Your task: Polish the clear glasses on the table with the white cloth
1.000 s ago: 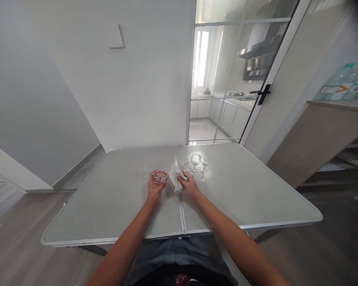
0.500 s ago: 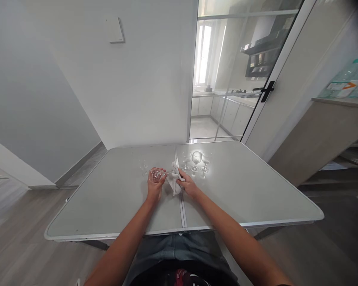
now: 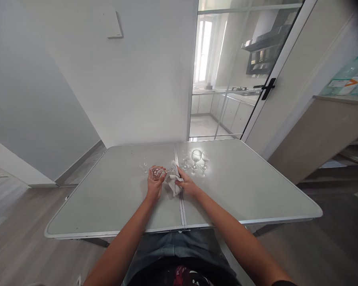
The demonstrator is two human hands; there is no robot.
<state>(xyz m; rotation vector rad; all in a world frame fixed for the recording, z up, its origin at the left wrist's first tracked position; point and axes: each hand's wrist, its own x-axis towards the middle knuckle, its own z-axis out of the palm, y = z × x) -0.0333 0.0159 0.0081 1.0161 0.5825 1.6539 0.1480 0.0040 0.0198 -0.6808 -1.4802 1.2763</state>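
My left hand [image 3: 155, 183] is closed around the bowl of a clear stemmed glass [image 3: 158, 173], which lies tilted on its side with its stem toward the right. A whitish cloth [image 3: 173, 183] hangs from my right hand [image 3: 187, 182], whose fingers pinch it around the foot end of that glass. The foot itself is hidden by the cloth. Just beyond my right hand three stemmed glasses stand upright in a row, the middle glass [image 3: 196, 157] catching the light. Another clear glass [image 3: 143, 163] stands behind my left hand, hard to make out.
Both hands are over a pale folding table [image 3: 107, 198] with a metal rim and a centre seam. Behind it rise a white wall [image 3: 143, 79] and a glazed door [image 3: 220, 71] with a black handle. Plastic bottles [image 3: 349, 79] stand on a cabinet at right.
The view has shifted very slightly. Both hands keep their hold on the glass and the cloth, with hardly any movement; the cloth's folds differ a little.
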